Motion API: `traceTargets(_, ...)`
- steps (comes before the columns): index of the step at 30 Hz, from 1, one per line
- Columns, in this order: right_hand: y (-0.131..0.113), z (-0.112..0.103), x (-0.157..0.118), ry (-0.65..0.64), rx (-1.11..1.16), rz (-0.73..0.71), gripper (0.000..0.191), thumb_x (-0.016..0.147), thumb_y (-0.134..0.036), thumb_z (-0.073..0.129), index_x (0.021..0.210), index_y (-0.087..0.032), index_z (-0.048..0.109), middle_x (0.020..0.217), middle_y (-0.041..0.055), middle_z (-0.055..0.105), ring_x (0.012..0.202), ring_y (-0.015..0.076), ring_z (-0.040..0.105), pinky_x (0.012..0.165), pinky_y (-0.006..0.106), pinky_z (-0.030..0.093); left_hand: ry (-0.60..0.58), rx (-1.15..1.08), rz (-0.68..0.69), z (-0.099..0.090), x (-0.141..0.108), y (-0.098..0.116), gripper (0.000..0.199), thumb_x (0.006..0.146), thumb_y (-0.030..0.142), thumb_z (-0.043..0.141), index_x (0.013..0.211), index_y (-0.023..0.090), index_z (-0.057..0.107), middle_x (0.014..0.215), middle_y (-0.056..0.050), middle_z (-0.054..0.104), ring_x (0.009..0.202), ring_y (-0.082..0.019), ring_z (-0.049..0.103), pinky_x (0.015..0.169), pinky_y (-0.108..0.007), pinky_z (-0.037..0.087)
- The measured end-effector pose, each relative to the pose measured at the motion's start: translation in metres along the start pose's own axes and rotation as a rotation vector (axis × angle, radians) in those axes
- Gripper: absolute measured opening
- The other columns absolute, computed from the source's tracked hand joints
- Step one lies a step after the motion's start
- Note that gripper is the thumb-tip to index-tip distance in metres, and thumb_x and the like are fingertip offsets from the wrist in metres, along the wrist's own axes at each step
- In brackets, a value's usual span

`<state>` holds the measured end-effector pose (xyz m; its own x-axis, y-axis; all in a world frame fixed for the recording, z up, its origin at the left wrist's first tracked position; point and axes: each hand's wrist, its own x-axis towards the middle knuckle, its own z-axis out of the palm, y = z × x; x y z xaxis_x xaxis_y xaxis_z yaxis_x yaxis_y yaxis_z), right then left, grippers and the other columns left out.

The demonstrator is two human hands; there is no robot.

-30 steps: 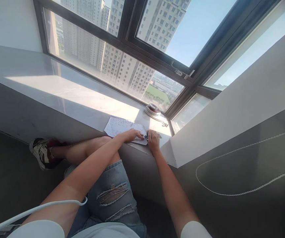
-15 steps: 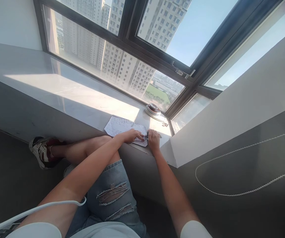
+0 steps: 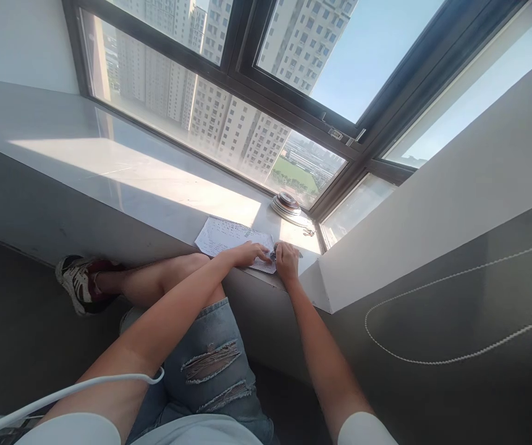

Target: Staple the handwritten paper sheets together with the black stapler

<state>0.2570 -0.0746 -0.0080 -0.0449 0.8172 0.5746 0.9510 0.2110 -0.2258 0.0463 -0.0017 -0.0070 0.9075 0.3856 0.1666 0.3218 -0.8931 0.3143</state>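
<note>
A sheet of paper with handwriting [image 3: 223, 235] lies on the window sill. My left hand [image 3: 248, 253] rests over its right part, fingers stretched toward a small dark object [image 3: 273, 254] at the paper's right edge. Whether those fingertips touch the object I cannot tell. Closed around that same object is my right hand [image 3: 287, 262], just beyond the paper. A thin greyish end sticks out on the far side of this hand; the object's kind is too small and covered to make out.
Behind the hands a stack of round, shiny items [image 3: 286, 205] stands near the window corner, with a small thing [image 3: 309, 232] beside it. The sill [image 3: 154, 179] stretches left, partly sunlit. A beaded cord [image 3: 414, 360] hangs at right; a white cable [image 3: 84, 384] crosses my left arm.
My left hand's fingers have shifted slightly at the dark object. My right hand stays in nearly the same place, and the paper lies as before.
</note>
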Motion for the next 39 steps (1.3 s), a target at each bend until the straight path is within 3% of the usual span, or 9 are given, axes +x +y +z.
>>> traceTargets(8, 0.0026, 0.0021, 0.0001, 0.025, 0.018, 0.038, 0.043, 0.117, -0.029, 0.025, 0.103, -0.02, 0.065, 0.109, 0.0117, 0.074, 0.105, 0.0272, 0.064, 0.094, 0.04, 0.037, 0.009, -0.012, -0.101, 0.0004, -0.0037, -0.0015, 0.074, 0.097, -0.008, 0.047, 0.144, 0.042, 0.074, 0.167, -0.001, 0.054, 0.156, -0.027, 0.046, 0.135, -0.052, 0.026)
traceTargets(20, 0.0029, 0.003, 0.0, 0.045, 0.012, 0.033, 0.042, 0.117, -0.031, 0.025, 0.095, -0.022, 0.06, 0.101, 0.0106, 0.072, 0.099, 0.0277, 0.063, 0.091, 0.04, 0.038, 0.07, -0.028, -0.055, -0.0018, -0.0022, -0.0018, 0.066, 0.094, -0.009, 0.054, 0.134, 0.036, 0.082, 0.156, -0.002, 0.064, 0.148, -0.028, 0.056, 0.13, -0.049, 0.034)
traceTargets(31, 0.0035, 0.0025, 0.0008, 0.067, -0.003, 0.07, 0.041, 0.116, -0.032, 0.027, 0.09, -0.022, 0.057, 0.094, 0.0101, 0.069, 0.096, 0.028, 0.06, 0.089, 0.04, 0.037, 0.06, -0.032, -0.102, -0.002, -0.0087, -0.0006, 0.065, 0.092, -0.006, 0.053, 0.132, 0.035, 0.083, 0.154, -0.001, 0.066, 0.144, -0.029, 0.06, 0.132, -0.049, 0.034)
traceTargets(39, 0.001, 0.0009, 0.0006, 0.063, 0.002, 0.068, 0.041, 0.116, -0.031, 0.027, 0.088, -0.022, 0.056, 0.093, 0.0088, 0.068, 0.094, 0.0271, 0.06, 0.088, 0.04, 0.037, 0.066, 0.01, -0.066, -0.0024, -0.0062, 0.0021, 0.059, 0.095, -0.002, 0.053, 0.13, 0.034, 0.084, 0.153, -0.001, 0.067, 0.139, -0.027, 0.064, 0.124, -0.039, 0.041)
